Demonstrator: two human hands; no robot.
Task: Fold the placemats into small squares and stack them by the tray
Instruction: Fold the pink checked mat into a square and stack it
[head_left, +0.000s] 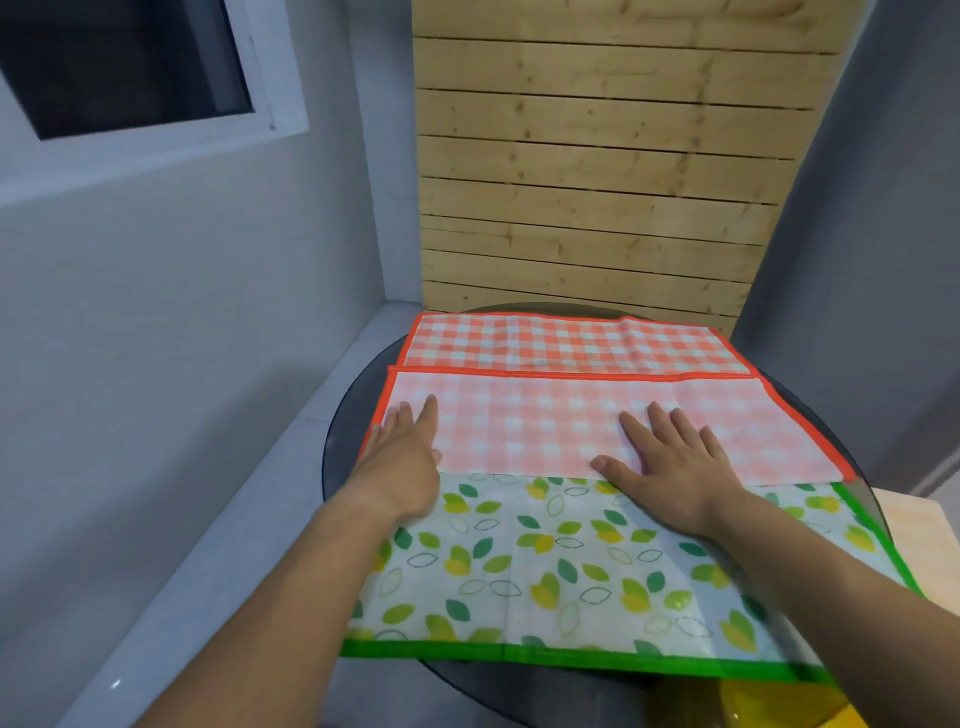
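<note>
While both palms — left hand (402, 457), right hand (670, 457) — lie flat, fingers spread, gripping nothing, we crease the checked placemat (545, 421) outward with its edges aligned.

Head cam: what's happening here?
A person is folding an orange checked placemat on a round dark glass table. Its near part is turned over onto itself, paler underside up, with a strip of the top face showing beyond the fold. The left hand and right hand lie flat on the folded part, pressing it down. It lies on an unfolded green leaf-print placemat. No folded square is visible yet.
</note>
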